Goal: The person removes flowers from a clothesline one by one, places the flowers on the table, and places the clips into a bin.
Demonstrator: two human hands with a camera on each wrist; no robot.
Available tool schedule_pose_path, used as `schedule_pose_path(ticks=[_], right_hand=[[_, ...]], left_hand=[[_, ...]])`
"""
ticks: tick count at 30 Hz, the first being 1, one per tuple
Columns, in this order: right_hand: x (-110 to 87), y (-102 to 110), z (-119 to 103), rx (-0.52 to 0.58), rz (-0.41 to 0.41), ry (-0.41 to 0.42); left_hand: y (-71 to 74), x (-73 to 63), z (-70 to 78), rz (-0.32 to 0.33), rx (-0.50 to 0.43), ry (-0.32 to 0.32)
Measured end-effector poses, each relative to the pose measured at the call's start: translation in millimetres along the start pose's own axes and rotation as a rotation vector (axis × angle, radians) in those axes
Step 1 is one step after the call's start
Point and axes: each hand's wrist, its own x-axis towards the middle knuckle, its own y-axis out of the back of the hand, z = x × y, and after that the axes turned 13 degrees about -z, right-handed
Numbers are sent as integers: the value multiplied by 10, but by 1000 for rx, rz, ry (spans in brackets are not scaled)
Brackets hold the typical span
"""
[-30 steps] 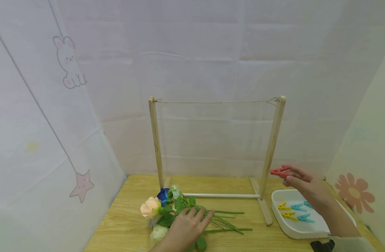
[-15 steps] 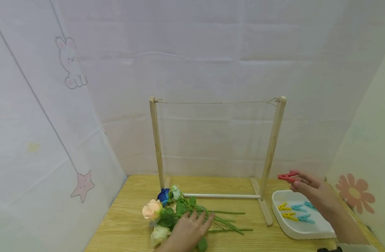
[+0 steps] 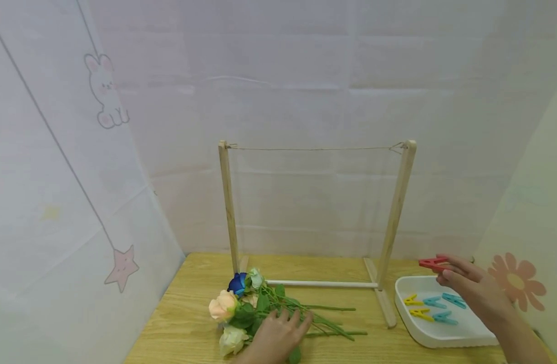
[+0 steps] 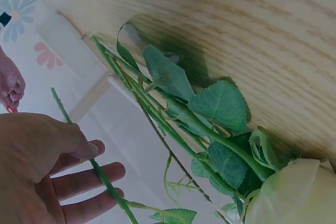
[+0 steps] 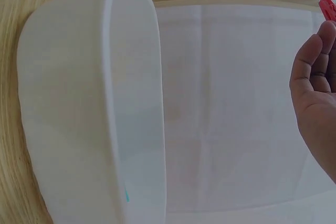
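My left hand (image 3: 278,333) is over a bunch of artificial roses lying on the table. In the left wrist view its thumb and fingers pinch one green rose stem (image 4: 101,174); which bloom it carries I cannot tell. A peach rose (image 3: 223,306), a blue rose (image 3: 237,284) and a cream rose (image 3: 233,340) lie left of the hand, other stems (image 3: 335,328) to its right. My right hand (image 3: 480,288) holds a red clothespin (image 3: 434,263) by its fingertips above a white tray (image 3: 435,342). Yellow clothespins (image 3: 421,314) and blue clothespins (image 3: 444,318) lie inside that tray.
Behind the flowers stands a wooden frame (image 3: 396,212) with a thin string (image 3: 314,149) tied between its posts. A white bar (image 3: 321,284) joins the frame's feet. Patterned cloth walls (image 3: 283,76) enclose the table (image 3: 169,313) at the back and sides.
My right hand has moved right and slightly down with the red clothespin, away from the frame's right post and over the tray. The left hand has stayed nearly still at the stems.
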Motion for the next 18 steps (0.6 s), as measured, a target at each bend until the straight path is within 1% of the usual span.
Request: schedule_pose_path(ticks=[5, 8, 15, 18], right_hand=[[-72, 58, 44, 33, 19, 15], [-112, 82, 56, 28, 37, -2], [-175, 175, 129, 7, 26, -4], [-212, 218, 171, 5, 22, -1]], left_hand=[[-13, 3, 23, -3, -4, 2], [-36, 0, 42, -14, -5, 0], [-91, -10, 82, -44, -1, -7], [-117, -11, 90, -43, 14, -9]])
